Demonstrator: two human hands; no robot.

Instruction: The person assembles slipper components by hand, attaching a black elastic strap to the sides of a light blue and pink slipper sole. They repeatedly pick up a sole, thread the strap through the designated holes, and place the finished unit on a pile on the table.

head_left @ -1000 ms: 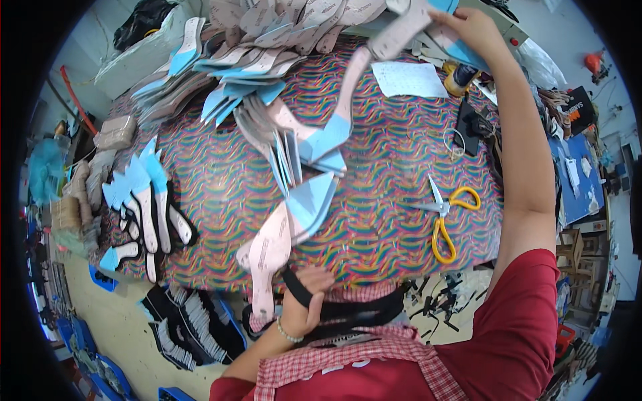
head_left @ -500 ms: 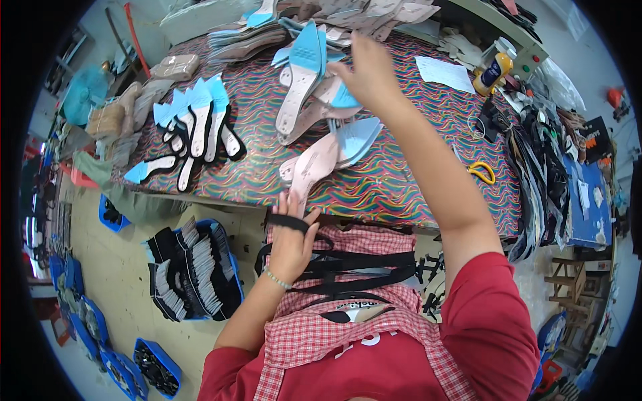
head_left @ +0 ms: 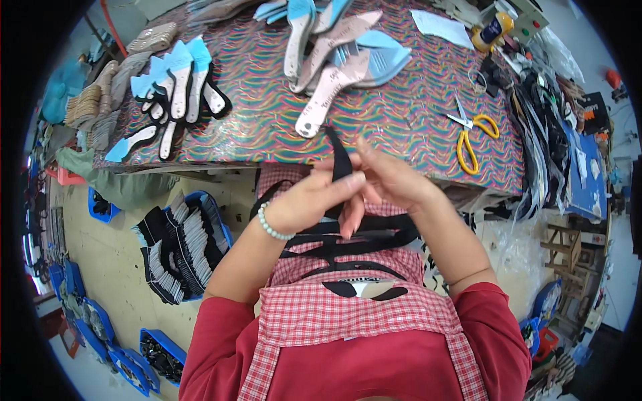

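Observation:
My left hand (head_left: 297, 204), with a pale bead bracelet at its wrist, pinches a narrow black strip (head_left: 341, 160) between thumb and fingers at the table's front edge. The strip's upper end rises toward the heel of a shoe insole (head_left: 331, 93), pale pink and light blue, on top of a small fanned group. Close against the strip on its right side is my right hand (head_left: 401, 177), its fingers apart and slightly blurred; some fingertips are hidden behind my left hand and the strip. More blue-tipped insoles (head_left: 299, 40) lie just beyond.
Black-edged insoles (head_left: 179, 80) lie fanned at the table's left. Yellow-handled scissors (head_left: 471, 127) rest open on the right, below white paper (head_left: 441, 28) and a yellow bottle (head_left: 493, 30). Black strips hang at the right edge. A blue crate (head_left: 224, 227) of packed pieces stands on the floor.
My right hand has come back from the far insoles to beside my left hand. The black strip now stands upright in my left hand. The view has shifted, showing the scissors whole.

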